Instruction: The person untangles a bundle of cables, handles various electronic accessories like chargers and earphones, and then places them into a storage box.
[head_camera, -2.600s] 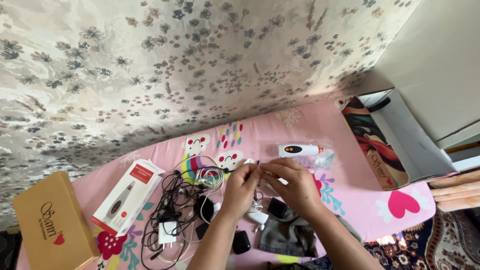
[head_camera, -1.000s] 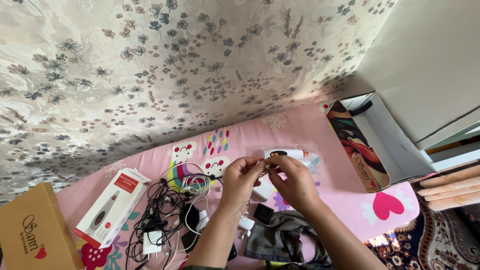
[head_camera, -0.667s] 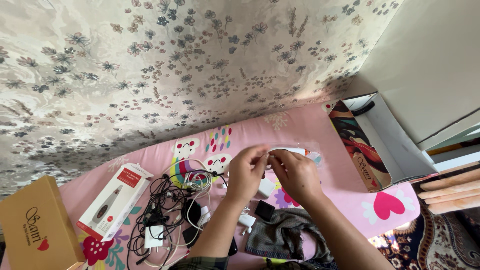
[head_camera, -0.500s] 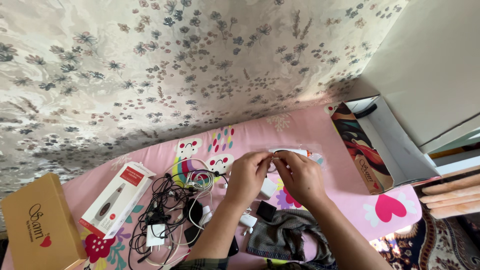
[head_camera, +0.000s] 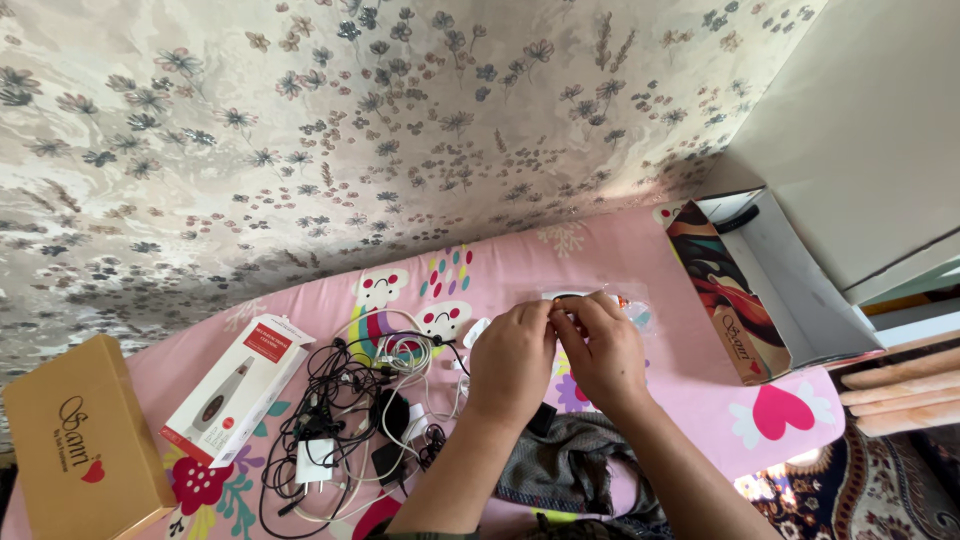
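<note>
Two hands meet over the pink bedsheet (head_camera: 620, 250): our left hand (head_camera: 515, 360) and right hand (head_camera: 605, 350) each pinch a grip shut on something too small to name. Left of the grip lies a cable tangle (head_camera: 345, 410); just beyond it, a white handheld device (head_camera: 575, 296).

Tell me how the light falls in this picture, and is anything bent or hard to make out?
Head view: daylight comes from the right, leaving the floral wall brighter at upper right and shadowed lower left; the wide lens curves the pink sheet edge; what the left hand and right hand pinch is too small to tell.
</note>
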